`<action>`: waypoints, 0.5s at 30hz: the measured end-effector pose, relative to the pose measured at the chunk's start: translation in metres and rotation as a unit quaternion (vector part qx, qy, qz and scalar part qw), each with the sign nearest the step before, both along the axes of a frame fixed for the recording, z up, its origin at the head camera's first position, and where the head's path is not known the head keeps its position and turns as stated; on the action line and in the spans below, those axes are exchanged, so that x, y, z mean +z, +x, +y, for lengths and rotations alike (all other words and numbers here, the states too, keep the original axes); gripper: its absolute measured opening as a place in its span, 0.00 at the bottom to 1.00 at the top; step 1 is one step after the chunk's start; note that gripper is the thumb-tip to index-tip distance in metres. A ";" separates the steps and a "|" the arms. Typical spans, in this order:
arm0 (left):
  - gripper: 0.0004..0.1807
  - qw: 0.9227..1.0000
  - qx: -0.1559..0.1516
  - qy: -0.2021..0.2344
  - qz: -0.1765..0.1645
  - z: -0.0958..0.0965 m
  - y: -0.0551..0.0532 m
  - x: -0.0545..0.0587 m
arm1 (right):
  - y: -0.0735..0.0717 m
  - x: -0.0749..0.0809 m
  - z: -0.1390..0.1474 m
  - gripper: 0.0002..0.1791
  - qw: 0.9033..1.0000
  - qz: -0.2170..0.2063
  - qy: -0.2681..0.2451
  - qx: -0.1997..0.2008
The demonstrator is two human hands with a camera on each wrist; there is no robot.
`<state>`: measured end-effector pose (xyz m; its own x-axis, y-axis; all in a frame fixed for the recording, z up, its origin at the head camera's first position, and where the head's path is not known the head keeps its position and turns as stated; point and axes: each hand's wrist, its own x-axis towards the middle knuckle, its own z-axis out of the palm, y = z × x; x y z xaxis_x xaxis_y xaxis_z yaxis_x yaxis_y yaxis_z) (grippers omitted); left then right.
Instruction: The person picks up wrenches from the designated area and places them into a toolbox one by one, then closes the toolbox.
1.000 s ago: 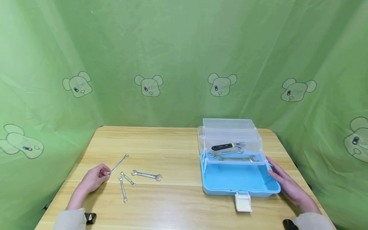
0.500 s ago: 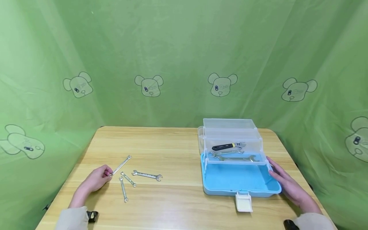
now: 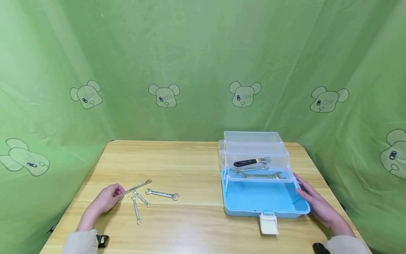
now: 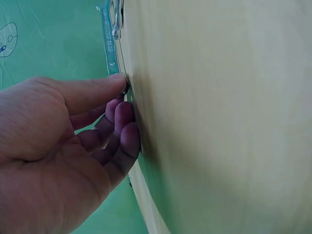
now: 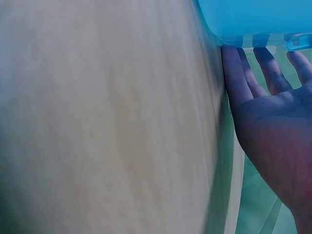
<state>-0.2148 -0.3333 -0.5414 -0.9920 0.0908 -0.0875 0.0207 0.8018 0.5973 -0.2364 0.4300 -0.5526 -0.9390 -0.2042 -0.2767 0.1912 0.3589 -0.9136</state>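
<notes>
My left hand (image 3: 108,198) pinches the near end of a long silver wrench (image 3: 136,187) between thumb and fingers; its far end points right and away. In the left wrist view the thumb and curled fingertips meet close to the tabletop. Two small open-end wrenches lie just right of the hand, one slanted (image 3: 141,198) and one nearly upright in view (image 3: 136,210). A larger open-end wrench (image 3: 162,194) lies beyond them. My right hand (image 3: 320,208) rests with extended fingers against the right side of the blue toolbox (image 3: 236,212), also seen in the right wrist view.
The toolbox stands with its clear tiered trays (image 3: 253,137) raised. One tray holds an adjustable wrench (image 3: 245,162) with a black handle and two open-end wrenches (image 3: 263,175). A white latch (image 3: 268,224) hangs at the front. Green cloth (image 3: 203,53) surrounds the wooden table (image 3: 196,233).
The long wrench in my left hand has swung clockwise, its far end moving right and nearer. The left hand has shifted slightly right. My right hand stays against the toolbox.
</notes>
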 end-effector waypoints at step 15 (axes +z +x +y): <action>0.08 0.991 0.050 0.125 -0.013 0.004 0.002 0.002 | 0.002 0.002 -0.001 0.40 1.000 -0.001 -0.003 0.000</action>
